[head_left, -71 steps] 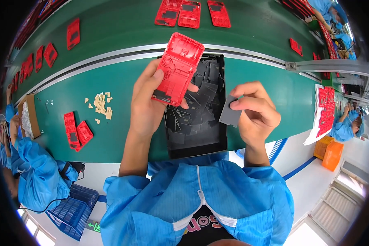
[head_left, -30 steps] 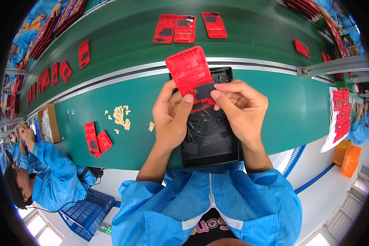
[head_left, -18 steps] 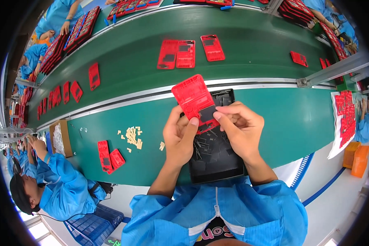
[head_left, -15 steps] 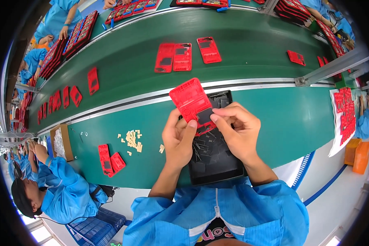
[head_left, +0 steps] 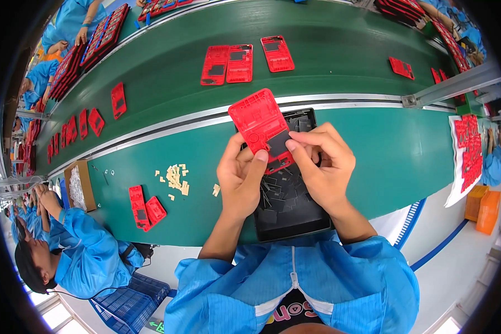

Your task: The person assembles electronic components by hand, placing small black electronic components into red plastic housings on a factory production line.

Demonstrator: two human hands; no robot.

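Note:
My left hand (head_left: 241, 178) grips a red plastic shell (head_left: 256, 119) by its lower left side, thumb on the inner face. The shell is tilted, its moulded inside toward me. A flat black pad (head_left: 279, 144) lies against its lower right part. My right hand (head_left: 327, 164) is closed, thumb and forefinger pinching the pad's right edge; its other fingers are curled. Beneath both hands stands a black tray (head_left: 295, 236) holding many loose dark pads and strips (head_left: 286, 195). The shell and my hands hide part of it.
Small cream pieces (head_left: 176, 181) and two red shells (head_left: 138, 207) lie on the green table to the left. Beyond a metal rail, more red shells (head_left: 240, 63) lie on a green belt (head_left: 167, 83). A co-worker (head_left: 89, 245) sits at left by an open carton (head_left: 79, 186).
The whole view has shifted slightly, so table and belt things appear higher and a little left. My hands keep the same hold on the shell and pad.

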